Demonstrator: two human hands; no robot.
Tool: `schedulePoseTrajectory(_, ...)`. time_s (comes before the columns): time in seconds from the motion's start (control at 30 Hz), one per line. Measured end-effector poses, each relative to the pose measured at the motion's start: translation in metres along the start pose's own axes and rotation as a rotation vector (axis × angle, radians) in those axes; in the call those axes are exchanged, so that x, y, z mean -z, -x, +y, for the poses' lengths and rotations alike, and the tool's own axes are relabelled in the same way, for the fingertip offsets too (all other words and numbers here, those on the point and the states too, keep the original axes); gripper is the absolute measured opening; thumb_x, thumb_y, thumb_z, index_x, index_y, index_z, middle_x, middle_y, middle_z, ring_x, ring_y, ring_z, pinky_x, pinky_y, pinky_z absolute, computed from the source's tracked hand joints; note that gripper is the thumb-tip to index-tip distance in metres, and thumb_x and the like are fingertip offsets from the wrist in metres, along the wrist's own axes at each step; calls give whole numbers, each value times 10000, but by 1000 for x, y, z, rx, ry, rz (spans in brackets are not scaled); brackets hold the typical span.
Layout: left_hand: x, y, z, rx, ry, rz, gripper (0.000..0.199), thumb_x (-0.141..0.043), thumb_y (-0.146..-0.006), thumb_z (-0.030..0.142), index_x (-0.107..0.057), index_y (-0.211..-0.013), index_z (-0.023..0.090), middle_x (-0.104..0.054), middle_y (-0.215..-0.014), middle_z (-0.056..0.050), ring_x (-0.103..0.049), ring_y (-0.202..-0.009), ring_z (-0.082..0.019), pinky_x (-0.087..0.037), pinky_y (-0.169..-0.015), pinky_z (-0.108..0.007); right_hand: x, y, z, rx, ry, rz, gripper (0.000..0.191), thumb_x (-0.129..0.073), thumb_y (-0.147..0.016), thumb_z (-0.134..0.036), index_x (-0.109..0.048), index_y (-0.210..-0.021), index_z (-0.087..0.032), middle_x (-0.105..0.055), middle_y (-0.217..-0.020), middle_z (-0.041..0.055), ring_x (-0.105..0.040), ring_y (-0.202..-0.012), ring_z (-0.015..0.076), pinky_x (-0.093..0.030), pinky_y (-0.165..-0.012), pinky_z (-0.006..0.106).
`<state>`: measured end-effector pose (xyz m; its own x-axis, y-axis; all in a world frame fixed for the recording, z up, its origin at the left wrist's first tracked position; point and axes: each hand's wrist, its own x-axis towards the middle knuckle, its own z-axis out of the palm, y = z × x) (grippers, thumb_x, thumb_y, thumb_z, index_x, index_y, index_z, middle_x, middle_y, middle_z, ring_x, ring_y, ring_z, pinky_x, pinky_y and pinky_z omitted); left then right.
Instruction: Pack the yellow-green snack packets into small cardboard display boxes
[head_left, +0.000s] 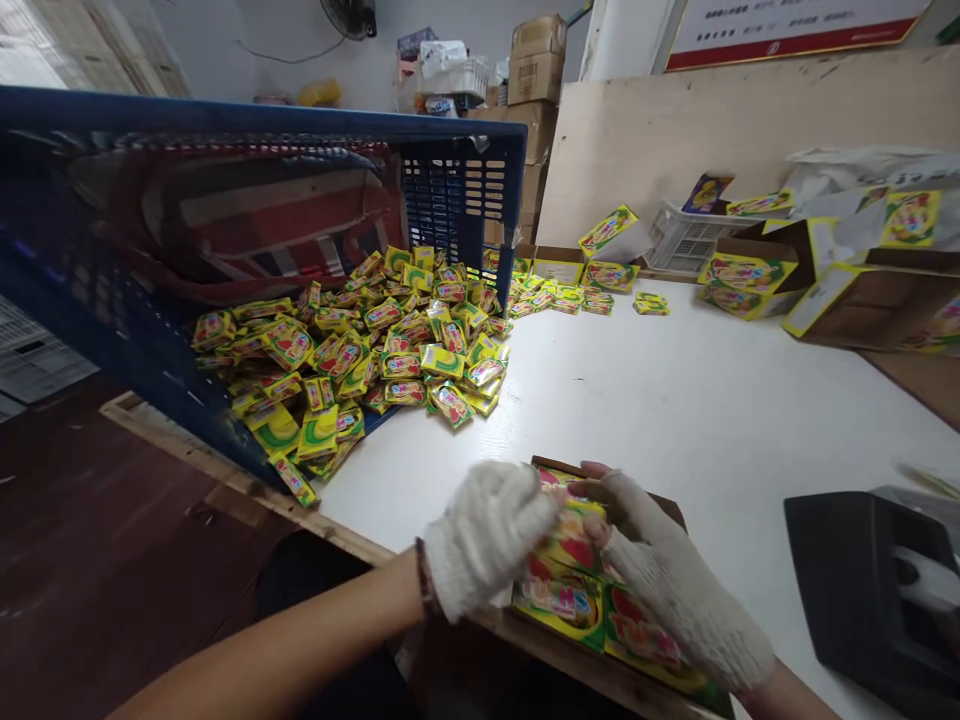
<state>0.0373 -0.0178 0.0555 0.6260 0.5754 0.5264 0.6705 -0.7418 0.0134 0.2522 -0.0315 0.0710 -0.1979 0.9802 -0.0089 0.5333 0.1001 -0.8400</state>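
Note:
An open display box (pixel 559 602) with yellow-green fruit artwork stands at the table's near edge, small packs inside it. My left hand (pixel 491 530), in a white fingerless glove, is at the box's left side, its fingers bent over the packs and partly blurred. My right hand (pixel 660 565), gloved the same way, reaches over the box from the right, fingers curled around a yellow pack (pixel 576 530) at the box's opening. Whether my left fingers grip that pack is hard to make out. A heap of small yellow packs (pixel 401 340) spills from a tipped blue crate (pixel 502 190).
Loose packs (pixel 651 304) and a small open box (pixel 611 275) lie along the back of the white table (pixel 637 390). More open boxes (pixel 750 270) and a white basket (pixel 679 240) are at the back right. A black device (pixel 847 570) stands at right.

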Motion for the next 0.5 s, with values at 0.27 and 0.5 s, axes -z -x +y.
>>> schedulePoseTrajectory(0.27,-32,-30,-83,378,-55,-340,426,-563,-837,261,-562,-1252,167,-561,-1289,-151,-499,-1212,-291,-387,-1030,-440,52,3,35,-108,258,53,376,-469,-852,-462,-729,-974,-218,-744,-943,89,-673,-834,258,-538,-728,362)
schedulePoseTrajectory(0.5,-53,-20,-169,378,-167,-431,390,-405,-833,70,-616,-1141,184,-592,-1221,-157,-468,-1214,-307,-226,-1090,-545,24,14,63,48,725,21,245,-488,-910,-266,-702,-1023,-223,-695,-1031,84,-571,-999,257,-401,-890,418)
